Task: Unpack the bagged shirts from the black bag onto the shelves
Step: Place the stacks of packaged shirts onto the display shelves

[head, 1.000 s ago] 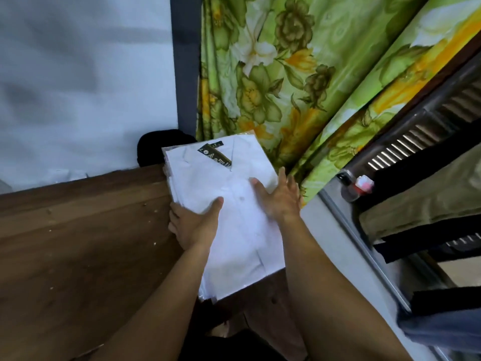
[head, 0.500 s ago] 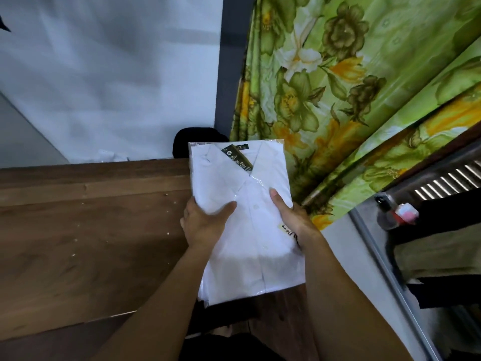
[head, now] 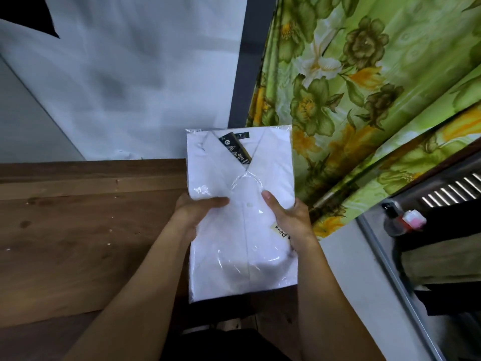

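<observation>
Item: bagged shirt held over right edge of wooden surface, long axis pointing away from person, collar at far end. Grip: left hand and right hand pinch its mid-sides, thumbs on top.

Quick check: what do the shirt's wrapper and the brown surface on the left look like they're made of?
Wrapper: thin, clear, glossy plastic film, going by the creases and bright glare streaks.
Shirt inside: white cloth, matte, probably woven.
Surface: brown wood or wood-look laminate with a dull finish. Grain streaks and knots show, but I cannot tell which it is.
</observation>
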